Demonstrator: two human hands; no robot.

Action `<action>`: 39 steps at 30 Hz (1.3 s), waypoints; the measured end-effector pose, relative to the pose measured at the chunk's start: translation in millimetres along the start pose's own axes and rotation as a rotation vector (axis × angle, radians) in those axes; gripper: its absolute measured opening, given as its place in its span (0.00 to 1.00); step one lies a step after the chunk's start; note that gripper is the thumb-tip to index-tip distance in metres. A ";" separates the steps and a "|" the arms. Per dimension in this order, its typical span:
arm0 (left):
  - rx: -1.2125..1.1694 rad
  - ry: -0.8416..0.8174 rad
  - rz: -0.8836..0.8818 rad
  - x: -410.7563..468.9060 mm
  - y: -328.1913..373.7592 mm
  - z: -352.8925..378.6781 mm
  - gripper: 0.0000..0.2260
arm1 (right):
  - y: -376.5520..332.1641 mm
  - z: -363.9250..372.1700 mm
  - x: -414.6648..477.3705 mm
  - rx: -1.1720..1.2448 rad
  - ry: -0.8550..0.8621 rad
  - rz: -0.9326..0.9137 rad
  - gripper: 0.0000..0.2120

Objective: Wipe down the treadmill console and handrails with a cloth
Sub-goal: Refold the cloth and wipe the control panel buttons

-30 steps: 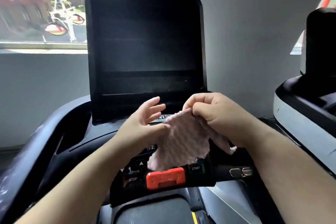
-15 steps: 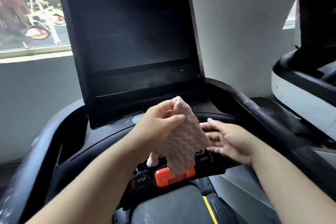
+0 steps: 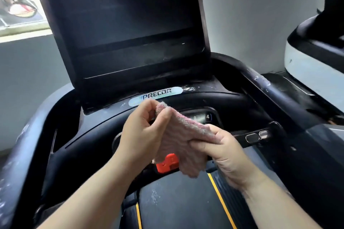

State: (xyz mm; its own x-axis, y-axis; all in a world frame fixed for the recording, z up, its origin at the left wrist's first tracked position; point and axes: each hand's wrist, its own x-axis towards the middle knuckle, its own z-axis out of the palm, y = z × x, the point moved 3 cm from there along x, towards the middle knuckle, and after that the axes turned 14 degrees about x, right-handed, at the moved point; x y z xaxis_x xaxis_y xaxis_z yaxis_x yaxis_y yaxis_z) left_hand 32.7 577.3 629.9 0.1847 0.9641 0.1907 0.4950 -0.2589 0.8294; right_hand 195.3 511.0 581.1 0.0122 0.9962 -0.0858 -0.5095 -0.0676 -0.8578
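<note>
1. Two bare forearms come in from the bottom edge at 7 and 5 o'clock. They are above the dark treadmill belt [image 3: 173, 206], which has yellow side lines.
2. The left hand [image 3: 141, 135], just left of centre, pinches the top corner of a fluffy pink cloth [image 3: 182, 141] between its thumb and curled fingers.
3. The right hand [image 3: 227, 152], at 4 o'clock from the left one, grips the cloth's right edge. Its thumb lies across the front.
4. The cloth is held in the air between both hands in front of the console [image 3: 104, 128], sloping from 11 o'clock down to 4 o'clock. Its lower part hangs loose. Whether it touches the console cannot be told.
5. An orange-red stop tab [image 3: 167, 163] shows under the cloth's lower edge at 7 o'clock.
6. Behind the cloth at 1 o'clock is a small control panel [image 3: 201, 117] showing a lit "4". At 3 o'clock is a bar with metal grip plates [image 3: 256, 135].
7. At 12 o'clock sits a pale PRECOR badge [image 3: 158, 94]. Above it a large dark screen [image 3: 126, 15], tilted back, fills the upper centre.
8. The left handrail [image 3: 18, 154] curves away at 8 o'clock. The right handrail [image 3: 260, 83], at 2 o'clock, is smeared with pale marks.
9. Farthest off are a grey wall [image 3: 242, 15], a window [image 3: 16, 5] at 10 o'clock and a neighbouring machine [image 3: 312, 65] at 3 o'clock.
</note>
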 end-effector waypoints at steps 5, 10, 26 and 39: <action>0.115 0.258 -0.204 2.5 -40.3 -17.1 0.09 | 33.2 -26.1 2.7 -0.046 0.284 0.069 0.10; 0.287 0.500 -0.182 -8.6 -65.4 -74.5 0.11 | 36.2 -40.0 17.5 -0.578 0.627 -0.165 0.13; 1.019 0.254 0.264 -22.8 -145.1 -7.4 0.20 | 52.1 -14.3 69.1 -1.161 0.251 -0.366 0.23; 1.178 0.244 0.264 -50.5 -152.9 14.1 0.22 | 69.3 -18.2 75.9 -1.280 0.252 -0.440 0.28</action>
State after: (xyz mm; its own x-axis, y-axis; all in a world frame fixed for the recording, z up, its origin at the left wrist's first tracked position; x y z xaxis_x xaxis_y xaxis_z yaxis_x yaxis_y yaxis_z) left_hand -40.4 567.4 486.0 0.2945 0.8271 0.4788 0.9535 -0.2206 -0.2053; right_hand 176.6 580.9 505.9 0.1886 0.9210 0.3408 0.7155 0.1089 -0.6901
